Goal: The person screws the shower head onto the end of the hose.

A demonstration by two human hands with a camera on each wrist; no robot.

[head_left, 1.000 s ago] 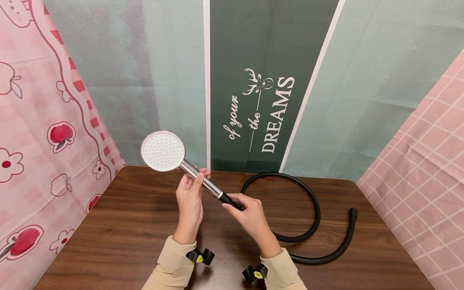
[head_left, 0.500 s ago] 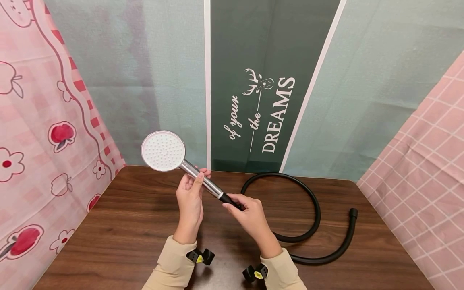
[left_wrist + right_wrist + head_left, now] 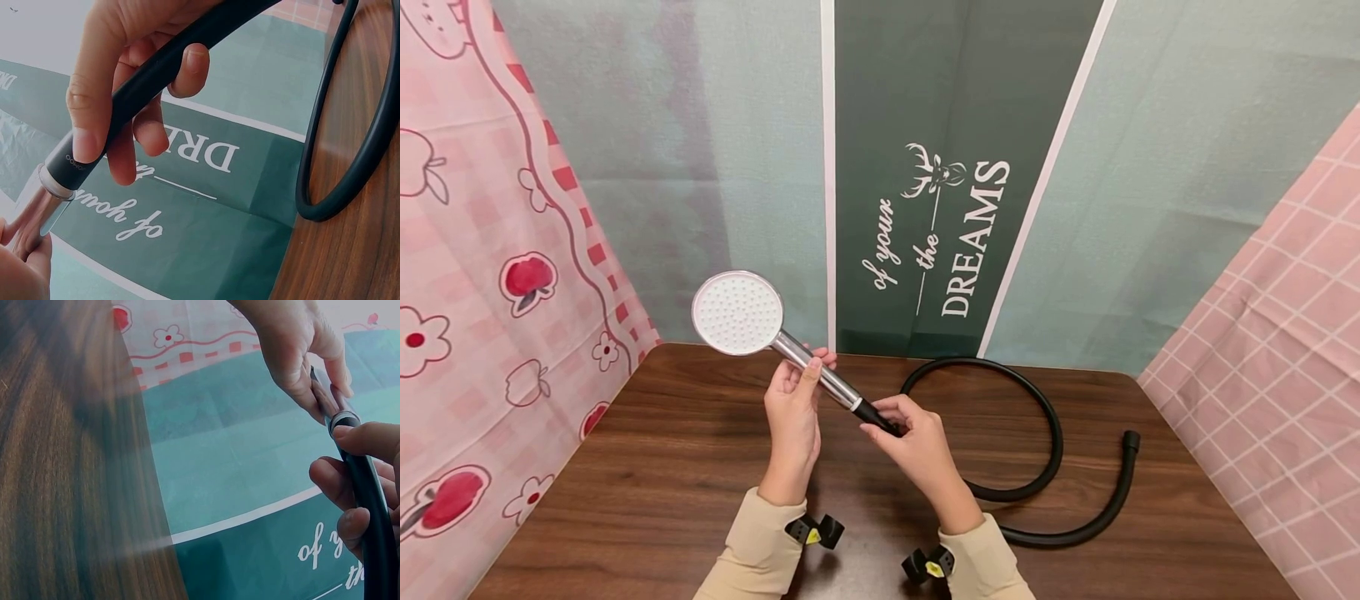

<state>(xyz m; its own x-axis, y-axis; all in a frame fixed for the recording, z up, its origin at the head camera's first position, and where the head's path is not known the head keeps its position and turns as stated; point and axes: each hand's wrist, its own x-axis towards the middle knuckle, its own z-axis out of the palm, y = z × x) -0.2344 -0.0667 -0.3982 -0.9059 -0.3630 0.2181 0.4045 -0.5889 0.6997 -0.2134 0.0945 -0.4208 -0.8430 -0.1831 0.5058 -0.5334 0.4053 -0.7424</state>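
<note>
A hand shower with a round white nozzle face and chrome handle is held up over the table, tilted with its face toward me at upper left. My left hand grips the chrome handle between thumb and fingers. At the handle's lower end, the black hose's collar meets a pale ring, in line with the handle. Thumb and fingers of my right hand pinch that collar and hose end. In the right wrist view the right thumb lies right at the joint, with other fingers curled around the black hose.
The rest of the hose loops across the right side of the brown wooden table, its free end fitting pointing up and back. Printed fabric, including a pink cloth at left, encloses the table at the back and sides.
The right hand's fingers shift slightly on the collar, the index finger rising a little. The left hand and hand shower stay in place.
</note>
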